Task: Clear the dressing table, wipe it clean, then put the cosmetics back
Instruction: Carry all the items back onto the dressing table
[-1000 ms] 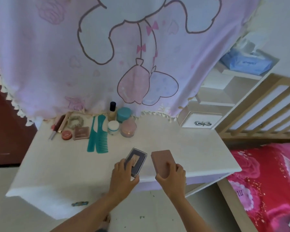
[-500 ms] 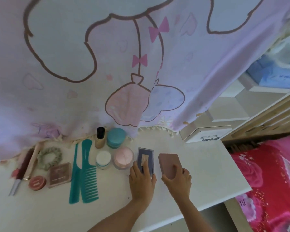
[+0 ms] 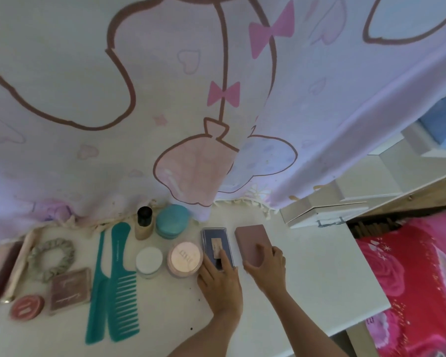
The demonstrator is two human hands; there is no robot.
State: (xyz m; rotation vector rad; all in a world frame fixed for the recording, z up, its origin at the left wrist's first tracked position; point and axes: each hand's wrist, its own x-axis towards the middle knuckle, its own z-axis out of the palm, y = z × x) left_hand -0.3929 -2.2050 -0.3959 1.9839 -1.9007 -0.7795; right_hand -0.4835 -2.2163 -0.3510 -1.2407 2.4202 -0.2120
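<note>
On the white dressing table (image 3: 319, 284) my left hand (image 3: 220, 282) grips the near end of a dark blue palette (image 3: 215, 243) lying flat beside a pink powder jar (image 3: 185, 258). My right hand (image 3: 267, 269) holds the near end of a dusty-pink case (image 3: 252, 239), which lies flat just right of the palette. Left of them stand a white jar (image 3: 149, 260), a teal jar (image 3: 173, 221) and a foundation bottle (image 3: 144, 222). Two teal combs (image 3: 113, 282), a brown compact (image 3: 70, 291), a round pink compact (image 3: 27, 307) and a scrunchie (image 3: 52, 258) lie further left.
A pink cartoon-print cloth (image 3: 216, 99) hangs over the back of the table, its fringe touching the top. A small white drawer unit (image 3: 319, 215) sits at the back right. A red floral bedspread (image 3: 412, 274) lies beyond the table's right edge. Slim tubes (image 3: 8, 269) lie at far left.
Both hands slid the blue palette and the pink case away from the front edge toward the back row of cosmetics. The view moved closer to the table.
</note>
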